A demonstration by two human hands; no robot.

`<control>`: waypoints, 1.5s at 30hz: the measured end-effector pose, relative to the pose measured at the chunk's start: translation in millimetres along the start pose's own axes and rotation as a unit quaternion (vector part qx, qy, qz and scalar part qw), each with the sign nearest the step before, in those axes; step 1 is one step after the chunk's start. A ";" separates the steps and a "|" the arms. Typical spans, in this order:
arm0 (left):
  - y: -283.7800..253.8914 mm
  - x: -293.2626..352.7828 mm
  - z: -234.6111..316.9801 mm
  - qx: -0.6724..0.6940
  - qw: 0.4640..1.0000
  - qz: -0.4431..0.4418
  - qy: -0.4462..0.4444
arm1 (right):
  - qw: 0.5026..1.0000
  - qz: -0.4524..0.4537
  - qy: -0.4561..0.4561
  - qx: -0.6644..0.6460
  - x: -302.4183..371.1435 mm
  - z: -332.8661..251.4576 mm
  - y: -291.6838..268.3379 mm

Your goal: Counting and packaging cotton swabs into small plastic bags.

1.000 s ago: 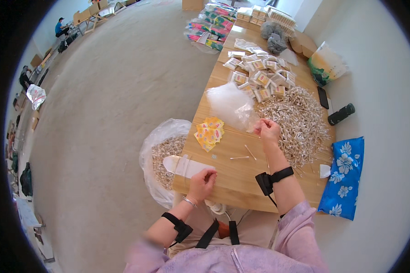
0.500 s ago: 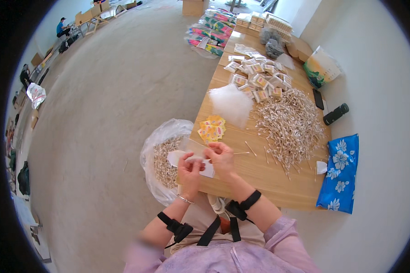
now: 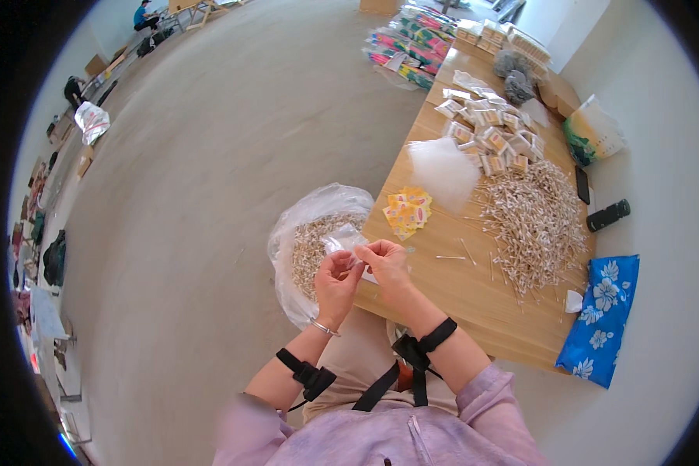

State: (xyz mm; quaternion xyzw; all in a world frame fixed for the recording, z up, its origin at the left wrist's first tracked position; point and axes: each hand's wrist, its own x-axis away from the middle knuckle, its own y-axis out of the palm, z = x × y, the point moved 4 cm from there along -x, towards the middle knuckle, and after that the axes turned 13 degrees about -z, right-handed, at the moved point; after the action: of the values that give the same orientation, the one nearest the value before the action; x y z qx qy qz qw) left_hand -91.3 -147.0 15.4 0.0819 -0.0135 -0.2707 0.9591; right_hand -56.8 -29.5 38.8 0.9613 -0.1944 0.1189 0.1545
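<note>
A small clear plastic bag (image 3: 345,238) is held up in front of me at the table's near left corner. The fingers of my left hand (image 3: 337,286) pinch its lower edge. My right hand (image 3: 386,266) is closed on the same bag, its thumb and forefinger meeting the left fingertips. Whether anything sits inside the bag, I cannot tell. Below it a big clear sack (image 3: 281,241) of cotton swabs (image 3: 307,252) stands beside the table. On the tabletop by my right hand lie yellow printed cards (image 3: 408,210) and a few loose swabs (image 3: 467,252).
The wooden table (image 3: 474,318) bears a large heap of swabs (image 3: 532,225), flat clear bags (image 3: 444,171) and packed swab packets (image 3: 493,128). Along the wall are a phone (image 3: 582,185), a black cylinder (image 3: 609,216) and a blue floral pouch (image 3: 602,322). Two people sit far left.
The whole view has swung, so the table appears farther right. My hands have drawn together at the bag, which now stands over the swab sack.
</note>
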 end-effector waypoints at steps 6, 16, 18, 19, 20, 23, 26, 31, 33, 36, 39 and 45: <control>-13.8 -4.9 2.7 0.010 0.999 0.030 -0.039 | 1.000 -0.017 0.001 0.004 -7.2 8.0 12.4; -25.8 -4.5 8.0 -0.192 0.973 0.088 0.091 | 0.942 0.043 -0.081 0.322 -3.3 4.2 24.1; -24.7 -2.9 6.1 -0.187 0.975 0.081 0.084 | 0.933 0.111 -0.163 0.301 1.6 -8.1 29.1; -22.4 -3.6 6.0 -0.181 0.978 0.072 0.077 | 0.933 0.112 -0.163 0.302 0.5 -6.7 26.9; -21.1 -4.5 5.7 -0.180 0.978 0.071 0.078 | 0.916 0.103 -0.201 0.331 -0.4 -6.4 26.0; -22.2 -6.3 9.0 -0.165 0.976 0.116 0.081 | 0.891 0.096 -0.261 0.359 -0.4 -4.3 25.9; -30.4 -5.5 6.9 -0.148 0.975 0.161 0.045 | 0.891 0.091 -0.275 0.351 1.5 -1.7 28.5; -34.5 -8.1 -2.3 -0.107 0.984 0.136 -0.033 | 0.882 0.071 -0.276 0.377 -1.3 8.2 28.1; -36.1 -9.0 -4.0 -0.136 0.981 0.138 -0.011 | 0.850 0.049 -0.314 0.419 -0.4 10.5 32.0; -38.6 -8.0 -0.6 -0.196 0.972 0.127 0.026 | 0.848 0.023 -0.296 0.438 -0.3 14.1 37.0; -51.1 -7.4 -4.3 -0.233 0.964 0.120 0.036 | 0.853 0.022 -0.286 0.436 -7.4 12.1 37.9; -72.2 -18.9 -25.2 0.033 0.985 0.159 -0.057 | 0.876 -0.040 -0.262 0.403 -54.5 8.2 34.3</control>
State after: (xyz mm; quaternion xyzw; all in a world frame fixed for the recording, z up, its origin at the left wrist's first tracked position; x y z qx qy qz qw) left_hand -143.0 -194.0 -21.0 0.0950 -0.0900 -0.1187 0.9843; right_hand -118.4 -44.0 24.1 0.9435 -0.1250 -0.0751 -0.2977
